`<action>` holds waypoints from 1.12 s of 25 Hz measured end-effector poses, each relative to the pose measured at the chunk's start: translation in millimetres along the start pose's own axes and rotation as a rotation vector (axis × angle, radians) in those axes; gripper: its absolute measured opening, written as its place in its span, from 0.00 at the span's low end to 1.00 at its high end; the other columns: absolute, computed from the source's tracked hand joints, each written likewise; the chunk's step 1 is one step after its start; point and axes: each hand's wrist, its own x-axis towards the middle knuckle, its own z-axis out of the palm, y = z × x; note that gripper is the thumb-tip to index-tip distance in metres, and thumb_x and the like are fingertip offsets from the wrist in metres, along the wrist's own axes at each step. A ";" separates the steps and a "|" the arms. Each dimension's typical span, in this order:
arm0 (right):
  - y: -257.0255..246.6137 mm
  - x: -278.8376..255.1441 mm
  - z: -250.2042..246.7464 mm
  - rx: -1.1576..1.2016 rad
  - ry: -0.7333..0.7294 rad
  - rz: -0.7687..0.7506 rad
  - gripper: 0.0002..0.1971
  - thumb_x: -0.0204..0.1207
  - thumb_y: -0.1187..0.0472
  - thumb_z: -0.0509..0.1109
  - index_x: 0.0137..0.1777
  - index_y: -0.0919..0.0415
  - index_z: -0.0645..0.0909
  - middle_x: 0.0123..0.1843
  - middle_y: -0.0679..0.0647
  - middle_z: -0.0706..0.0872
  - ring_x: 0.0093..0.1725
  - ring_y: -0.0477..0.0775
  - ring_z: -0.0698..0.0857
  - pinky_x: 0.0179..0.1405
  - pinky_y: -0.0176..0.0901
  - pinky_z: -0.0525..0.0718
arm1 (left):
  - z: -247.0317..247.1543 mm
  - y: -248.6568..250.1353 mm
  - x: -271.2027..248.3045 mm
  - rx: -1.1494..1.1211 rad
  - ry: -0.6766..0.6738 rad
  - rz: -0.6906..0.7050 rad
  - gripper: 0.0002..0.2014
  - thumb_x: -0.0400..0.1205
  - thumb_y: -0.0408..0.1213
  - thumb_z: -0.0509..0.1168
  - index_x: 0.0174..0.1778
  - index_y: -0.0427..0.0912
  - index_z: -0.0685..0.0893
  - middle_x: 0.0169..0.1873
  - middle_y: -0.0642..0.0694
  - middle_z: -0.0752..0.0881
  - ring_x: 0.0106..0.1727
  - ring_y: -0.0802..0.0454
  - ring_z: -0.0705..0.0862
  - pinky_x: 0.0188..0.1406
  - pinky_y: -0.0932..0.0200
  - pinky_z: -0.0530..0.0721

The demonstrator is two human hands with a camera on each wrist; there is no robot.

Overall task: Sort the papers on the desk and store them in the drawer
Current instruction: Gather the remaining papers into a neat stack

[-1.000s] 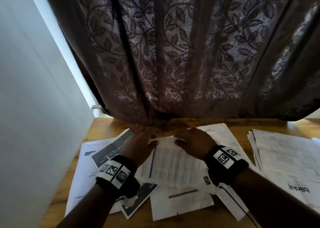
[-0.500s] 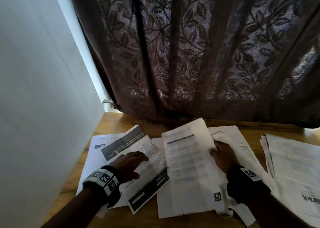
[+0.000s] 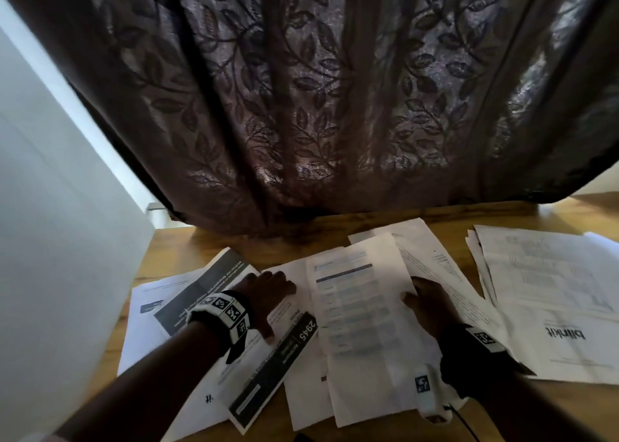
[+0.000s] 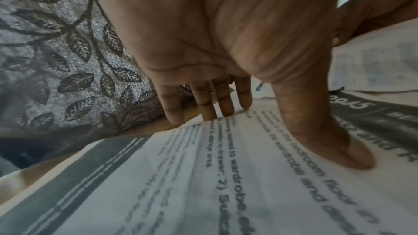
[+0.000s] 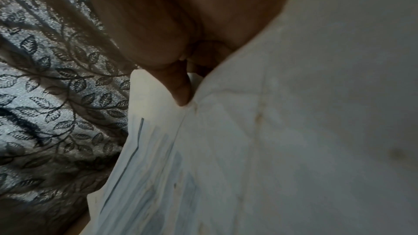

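Loose papers cover the wooden desk (image 3: 174, 250). My left hand (image 3: 268, 290) lies on a leaflet with dark bands (image 3: 284, 351). In the left wrist view the left hand (image 4: 294, 131) has straight fingers, with fingertips and thumb pressing the leaflet (image 4: 203, 185). My right hand (image 3: 422, 297) holds the right edge of a long printed sheet with a blue table (image 3: 365, 324), which lies over other sheets. In the right wrist view the right hand (image 5: 187, 78) pinches that sheet (image 5: 226, 167) with the thumb on top and the fingers hidden beneath. No drawer is in view.
A stack of white sheets (image 3: 552, 290) lies at the right of the desk. A dark leaf-patterned curtain (image 3: 335, 106) hangs down to the desk's far edge. A white wall (image 3: 50, 240) closes off the left side.
A second ago both hands were together on the middle sheet. The left hand has moved left onto the banded leaflet. The right hand has taken the printed sheet by its right edge.
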 end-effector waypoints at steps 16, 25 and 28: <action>2.6 -0.3 -11.0 0.428 0.114 0.097 0.14 0.79 0.63 0.69 0.63 0.56 0.84 0.65 0.56 0.86 0.64 0.64 0.82 0.68 0.69 0.78 | -31.2 -62.1 -21.6 -0.813 0.618 -0.217 0.15 0.84 0.31 0.65 0.67 0.40 0.80 0.64 0.37 0.84 0.66 0.38 0.82 0.66 0.48 0.76; -28.4 15.3 49.5 0.612 -0.044 0.138 0.12 0.74 0.70 0.70 0.48 0.53 0.90 0.52 0.54 0.92 0.54 0.63 0.88 0.60 0.67 0.85 | 57.9 -43.8 -1.7 -1.469 0.641 -0.376 0.14 0.77 0.43 0.63 0.57 0.47 0.81 0.52 0.40 0.89 0.52 0.37 0.89 0.55 0.29 0.85; -37.2 8.1 72.0 0.536 -0.107 0.083 0.15 0.74 0.71 0.70 0.49 0.50 0.90 0.52 0.53 0.92 0.54 0.60 0.89 0.60 0.66 0.85 | 49.9 -18.6 -15.2 -1.658 0.645 -0.363 0.09 0.86 0.39 0.59 0.59 0.43 0.80 0.52 0.33 0.88 0.52 0.34 0.88 0.57 0.31 0.85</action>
